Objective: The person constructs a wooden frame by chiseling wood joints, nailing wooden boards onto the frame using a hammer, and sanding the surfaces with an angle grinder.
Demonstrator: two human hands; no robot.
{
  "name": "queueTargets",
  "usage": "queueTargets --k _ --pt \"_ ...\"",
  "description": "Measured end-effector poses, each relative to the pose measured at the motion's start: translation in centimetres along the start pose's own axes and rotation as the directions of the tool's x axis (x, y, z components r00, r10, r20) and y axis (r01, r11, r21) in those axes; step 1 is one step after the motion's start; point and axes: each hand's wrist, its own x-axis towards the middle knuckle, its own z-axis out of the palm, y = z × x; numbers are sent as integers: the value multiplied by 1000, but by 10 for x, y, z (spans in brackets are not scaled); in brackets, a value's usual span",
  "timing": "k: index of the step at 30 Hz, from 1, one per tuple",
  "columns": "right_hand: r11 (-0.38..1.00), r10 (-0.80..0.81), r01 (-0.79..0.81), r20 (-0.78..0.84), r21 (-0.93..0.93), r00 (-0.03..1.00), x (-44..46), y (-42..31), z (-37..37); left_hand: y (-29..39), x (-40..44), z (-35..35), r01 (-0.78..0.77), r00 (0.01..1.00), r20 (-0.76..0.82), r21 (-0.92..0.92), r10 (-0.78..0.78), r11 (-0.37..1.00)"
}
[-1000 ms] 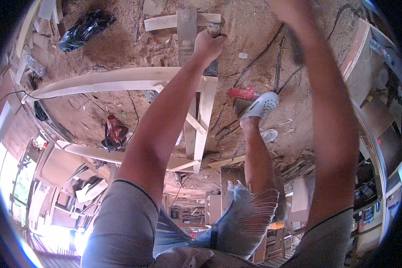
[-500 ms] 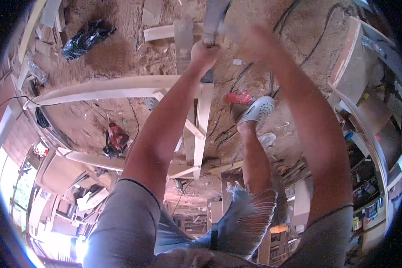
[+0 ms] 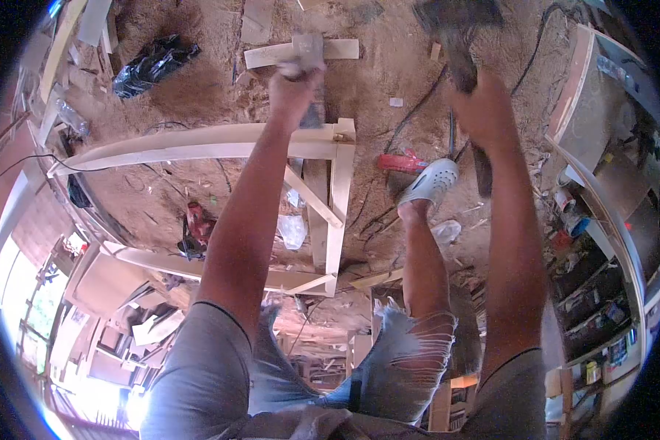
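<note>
My right hand [image 3: 485,111] is closed round the handle of a dark, broad-headed tool [image 3: 458,16], raised right of the frame's corner; motion blur hides its exact kind. The handle runs down past my wrist. My left hand [image 3: 293,95] is over a greyish board [image 3: 312,116] on the dirt; its fingers are blurred, and I cannot tell whether they grip anything. A pale wooden strip [image 3: 342,49] lies crosswise beside them. Below my hands, a curved wooden frame [image 3: 198,139] meets a straight end piece [image 3: 337,220] at a corner, with a diagonal brace.
A red power tool [image 3: 198,224] lies inside the frame. Near my shoe [image 3: 438,180] is a red object [image 3: 402,161]. Dark cables [image 3: 418,114] cross the dirt. A black plastic bundle [image 3: 154,66] lies at upper left, and shelves [image 3: 601,323] stand at right.
The dark tool has passed from my left hand to my right, which now holds it raised. My left hand has moved left and slightly down. The wooden frame appears to stay in place.
</note>
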Motion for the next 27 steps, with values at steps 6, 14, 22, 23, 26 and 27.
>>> queueTargets --k 6,14,22,23,26,27 --pt "874 383 -406 136 268 914 -147 55 23 21 -45 59 -307 895 330 944 -298 123" --pt "589 598 -689 347 422 723 -262 103 -11 -2 -40 26 -283 959 282 959 17 35" --pt "875 327 -433 393 217 859 -286 159 -130 128 -252 -30 -29 941 -205 747 271 665" --pt "902 304 -395 390 177 869 -296 177 -136 141 -285 -29 -15 917 -306 613 255 790" --pt "947 275 -318 387 50 880 -323 196 -167 77 -359 -68 234 887 -407 806 220 543" --pt "955 271 -295 381 5 884 -329 200 -177 68 -389 -61 150 836 -497 615 233 774"
